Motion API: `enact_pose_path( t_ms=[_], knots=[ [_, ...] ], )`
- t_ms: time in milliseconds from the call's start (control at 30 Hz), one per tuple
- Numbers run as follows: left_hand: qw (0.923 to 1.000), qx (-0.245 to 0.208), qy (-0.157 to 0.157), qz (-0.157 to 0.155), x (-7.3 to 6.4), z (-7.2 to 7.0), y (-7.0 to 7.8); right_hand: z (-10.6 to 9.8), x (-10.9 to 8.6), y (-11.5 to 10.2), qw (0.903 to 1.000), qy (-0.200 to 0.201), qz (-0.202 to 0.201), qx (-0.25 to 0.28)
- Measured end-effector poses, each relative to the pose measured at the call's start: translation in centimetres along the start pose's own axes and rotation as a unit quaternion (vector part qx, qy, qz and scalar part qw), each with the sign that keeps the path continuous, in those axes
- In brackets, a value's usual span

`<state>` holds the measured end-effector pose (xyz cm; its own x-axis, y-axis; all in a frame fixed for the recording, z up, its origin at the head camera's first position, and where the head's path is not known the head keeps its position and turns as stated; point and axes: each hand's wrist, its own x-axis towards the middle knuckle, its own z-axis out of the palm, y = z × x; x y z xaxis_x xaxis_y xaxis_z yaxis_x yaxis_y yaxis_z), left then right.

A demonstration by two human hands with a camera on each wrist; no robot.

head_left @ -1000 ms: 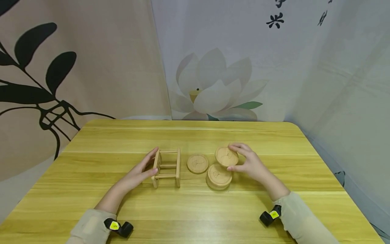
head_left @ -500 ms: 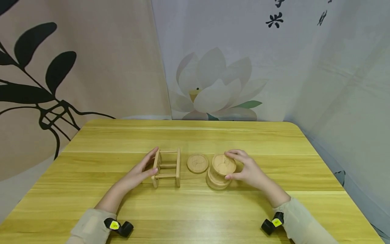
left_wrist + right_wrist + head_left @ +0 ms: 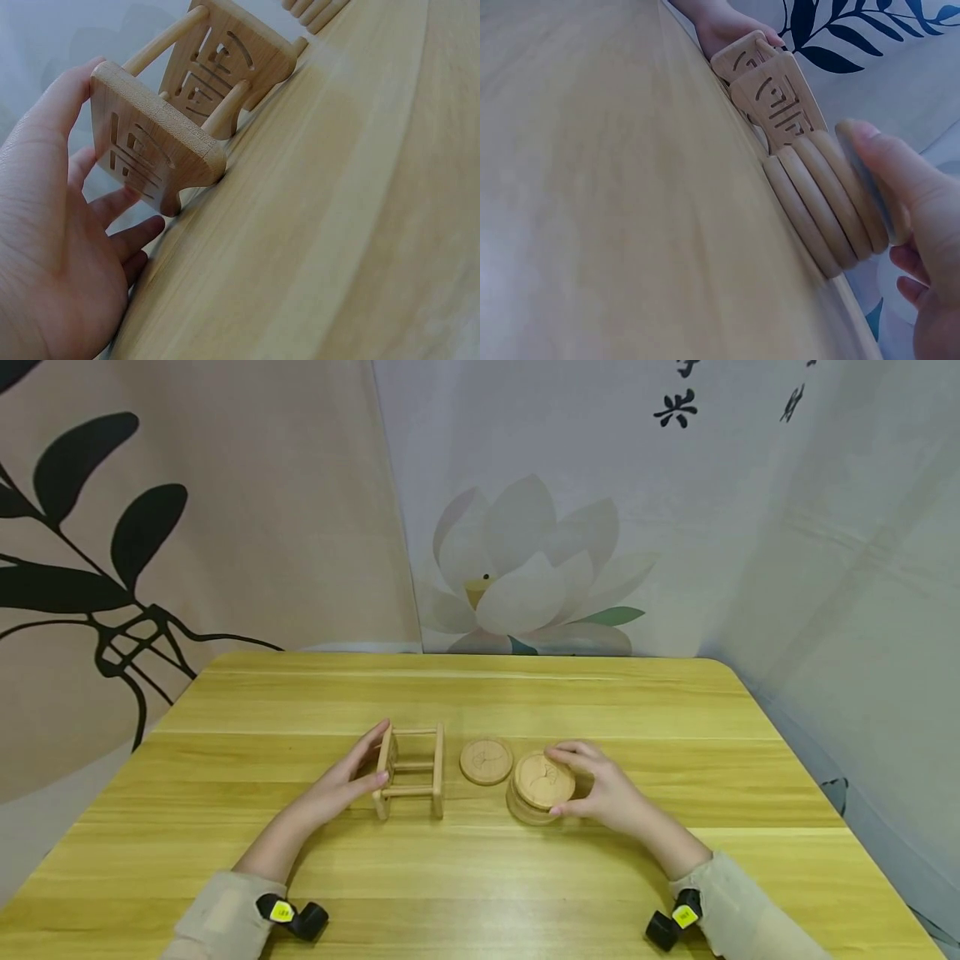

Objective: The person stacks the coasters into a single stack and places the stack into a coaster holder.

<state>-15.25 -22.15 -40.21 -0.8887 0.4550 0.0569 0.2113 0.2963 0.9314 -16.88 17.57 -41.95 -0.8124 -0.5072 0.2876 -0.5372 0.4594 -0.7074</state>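
Observation:
My left hand [image 3: 341, 785] grips the near-left panel of a wooden coaster rack [image 3: 412, 791], thumb and fingers at the panel's two edges. Fretwork is cut into the rack's side panels [image 3: 142, 146], which rods join. With thumb and fingers my right hand [image 3: 611, 789] pinches a round wooden coaster [image 3: 545, 779] by its edge, just over a stack of coasters [image 3: 525, 812]. In the right wrist view a narrow gap shows between the held coaster and the stack [image 3: 821, 202]. A single coaster [image 3: 486, 762] with an engraved line drawing lies flat between rack and stack.
A yellow wood-grain table [image 3: 465, 877] carries everything. Behind it hangs a pale curtain [image 3: 540, 485] printed with a lotus and dark leaves. Each sleeve has a small black camera [image 3: 300, 920] strapped at the wrist.
My right hand has brought its coaster leftward and toward me, from behind the stack to right above it. The left hand and the rack have stayed in place.

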Motion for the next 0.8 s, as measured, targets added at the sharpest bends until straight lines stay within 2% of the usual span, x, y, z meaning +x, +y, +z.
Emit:
enact_pose_path(
  t_ms=[800],
  knots=[
    [1.0000,0.000,0.000,0.006,-0.06,-0.01,0.17,0.49,-0.09,0.16,0.9999,-0.010,0.010,0.007]
  ],
)
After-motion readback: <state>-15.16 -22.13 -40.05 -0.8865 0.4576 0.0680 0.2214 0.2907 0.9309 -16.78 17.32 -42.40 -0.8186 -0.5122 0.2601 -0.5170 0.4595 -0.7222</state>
